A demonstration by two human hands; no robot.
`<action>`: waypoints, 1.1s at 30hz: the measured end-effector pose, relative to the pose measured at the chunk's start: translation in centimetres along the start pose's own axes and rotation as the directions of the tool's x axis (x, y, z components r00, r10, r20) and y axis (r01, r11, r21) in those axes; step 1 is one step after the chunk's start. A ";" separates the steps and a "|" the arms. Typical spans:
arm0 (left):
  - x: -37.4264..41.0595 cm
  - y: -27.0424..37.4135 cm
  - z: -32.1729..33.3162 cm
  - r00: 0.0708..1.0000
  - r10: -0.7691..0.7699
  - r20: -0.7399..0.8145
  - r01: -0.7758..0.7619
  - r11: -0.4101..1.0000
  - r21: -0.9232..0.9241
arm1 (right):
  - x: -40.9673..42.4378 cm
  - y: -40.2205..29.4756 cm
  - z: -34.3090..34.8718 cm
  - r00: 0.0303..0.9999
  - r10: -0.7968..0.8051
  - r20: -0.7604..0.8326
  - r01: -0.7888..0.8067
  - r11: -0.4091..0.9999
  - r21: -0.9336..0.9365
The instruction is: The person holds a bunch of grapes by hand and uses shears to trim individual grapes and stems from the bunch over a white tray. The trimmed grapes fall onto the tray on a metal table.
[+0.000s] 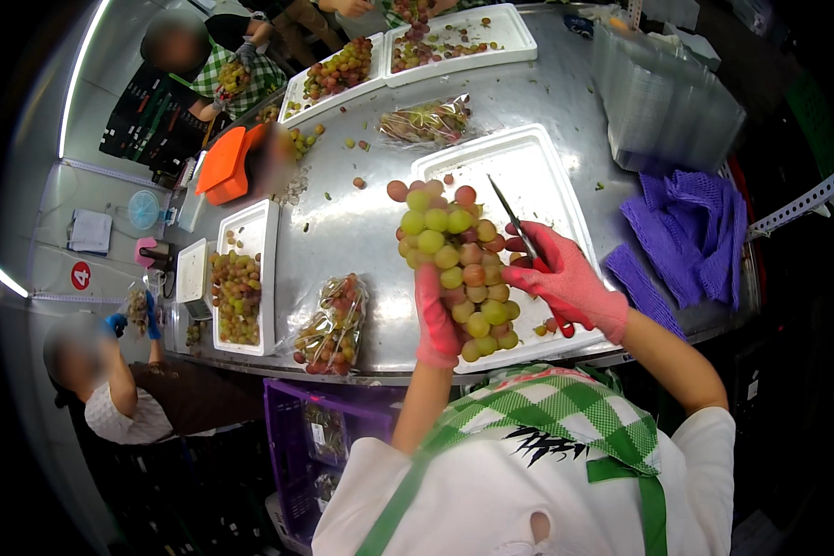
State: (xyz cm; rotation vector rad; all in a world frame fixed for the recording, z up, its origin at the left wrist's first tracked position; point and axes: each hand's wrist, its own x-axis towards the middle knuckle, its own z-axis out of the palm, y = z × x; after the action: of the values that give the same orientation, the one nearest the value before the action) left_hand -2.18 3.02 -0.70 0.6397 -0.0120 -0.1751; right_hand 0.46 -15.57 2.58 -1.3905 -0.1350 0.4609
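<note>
A large bunch of green and reddish grapes [469, 271] is held up over a white foam tray [563, 201]. My left hand [436, 316], in a pink glove, grips the bunch from its lower left side; part of the palm is hidden by the grapes. At the bunch's right side, my gloved right hand [563, 278] holds small scissors with red handles [563, 325], the blades pointing up and away. Its fingertips are close to the grapes; whether they touch is unclear. A few loose grapes [546, 326] lie in the tray near its front edge.
Bagged grapes [333, 323] lie left, another bag [427, 124] beyond the tray. Purple mesh sleeves [695, 229] and stacked clear plastic containers [667, 97] stand right. A grape-filled foam tray [267, 278] and orange bin [226, 167] are further left. Other people work across and left.
</note>
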 end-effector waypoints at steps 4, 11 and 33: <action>0.1 0.6 1.1 0.975 0.188 -0.119 -0.124 0.902 0.413 | 0.3 -0.6 2.5 0.995 -0.043 -0.088 0.059 0.979 0.195; -0.4 3.5 2.8 0.988 0.154 -0.009 -0.140 0.924 0.355 | -0.2 -0.6 0.4 1.000 0.017 0.025 -0.026 0.894 0.448; -1.0 -1.8 -1.8 0.987 -0.022 -0.160 0.037 0.995 0.093 | -1.4 -2.5 5.1 0.930 -0.365 -0.034 0.211 0.609 -0.764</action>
State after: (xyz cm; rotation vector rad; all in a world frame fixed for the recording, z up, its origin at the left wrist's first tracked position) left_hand -3.32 2.88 -3.17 0.7489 0.1435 -0.1526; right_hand -2.03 -11.68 6.17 -2.1871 -0.4328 -0.0415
